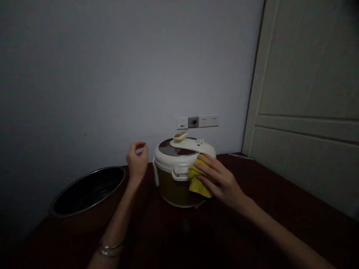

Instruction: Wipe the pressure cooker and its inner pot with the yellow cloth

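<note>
A white pressure cooker (174,192) with a gold-brown body stands on the dark table, its lid closed. My right hand (221,179) presses a yellow cloth (201,186) against the cooker's front right side, beside the white side handle (180,175). The fingers lie over the cloth and grip it. To the cooker's left, my left hand (137,158) is raised in the air, apart from it. Its fingers are curled, thumb and forefinger meet in a ring, and nothing shows in them. A bracelet circles that wrist.
A large dark basin (86,211) with a pale rim sits at the left on the dark red table (252,209). Behind the cooker, wall sockets (208,121) are set in the pale wall. A panelled door (305,134) stands along the right.
</note>
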### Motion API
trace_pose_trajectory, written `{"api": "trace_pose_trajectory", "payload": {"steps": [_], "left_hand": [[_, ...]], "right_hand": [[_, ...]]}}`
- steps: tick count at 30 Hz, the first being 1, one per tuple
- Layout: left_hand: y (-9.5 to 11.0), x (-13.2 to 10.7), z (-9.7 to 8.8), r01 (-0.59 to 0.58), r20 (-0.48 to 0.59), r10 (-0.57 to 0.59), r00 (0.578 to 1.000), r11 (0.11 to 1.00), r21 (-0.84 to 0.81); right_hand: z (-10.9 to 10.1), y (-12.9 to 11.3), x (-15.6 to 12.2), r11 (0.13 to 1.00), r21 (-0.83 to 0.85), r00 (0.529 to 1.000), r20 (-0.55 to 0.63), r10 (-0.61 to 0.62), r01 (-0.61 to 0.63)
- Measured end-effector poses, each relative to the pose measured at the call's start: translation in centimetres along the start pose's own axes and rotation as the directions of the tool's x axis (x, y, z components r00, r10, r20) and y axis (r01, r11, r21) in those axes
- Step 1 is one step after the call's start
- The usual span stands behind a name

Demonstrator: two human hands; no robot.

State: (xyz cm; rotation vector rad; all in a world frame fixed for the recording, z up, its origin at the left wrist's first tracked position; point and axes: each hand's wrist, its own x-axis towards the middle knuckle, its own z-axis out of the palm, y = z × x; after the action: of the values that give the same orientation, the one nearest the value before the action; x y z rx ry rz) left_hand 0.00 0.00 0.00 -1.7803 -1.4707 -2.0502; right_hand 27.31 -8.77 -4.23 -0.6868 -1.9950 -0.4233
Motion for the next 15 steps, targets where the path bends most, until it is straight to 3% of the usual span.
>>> {"api": "trace_pose_trajectory", "payload": {"steps": [4,7,11,15], "left_hand": [[-2.1,-0.8,3.5,0.101,0.170,-0.107,0.980,0.994,0.044],[-2.8,-1.2,5.2,0.144,0.277,-0.144,0.950,0.989,0.021],[-3.1,-1.4,6.2,0.213,0.350,-0.181,0.919,0.975,-0.057],[-3.1,-1.6,6.4,0.241,0.331,-0.198,0.923,0.966,-0.094]], "right_hand": [[4.4,-0.9,5.1,0.992,-0.028,0.985,0.127,-0.117,0.122],[5.8,-1.4,6.7,0.980,-0.050,0.965,0.191,-0.179,0.192],[5.3,-0.6,4.5,0.989,0.051,0.989,0.039,-0.140,0.138],[4.2,0.7,0.8,0.980,0.199,0.989,-0.148,0.019,0.011]]}}
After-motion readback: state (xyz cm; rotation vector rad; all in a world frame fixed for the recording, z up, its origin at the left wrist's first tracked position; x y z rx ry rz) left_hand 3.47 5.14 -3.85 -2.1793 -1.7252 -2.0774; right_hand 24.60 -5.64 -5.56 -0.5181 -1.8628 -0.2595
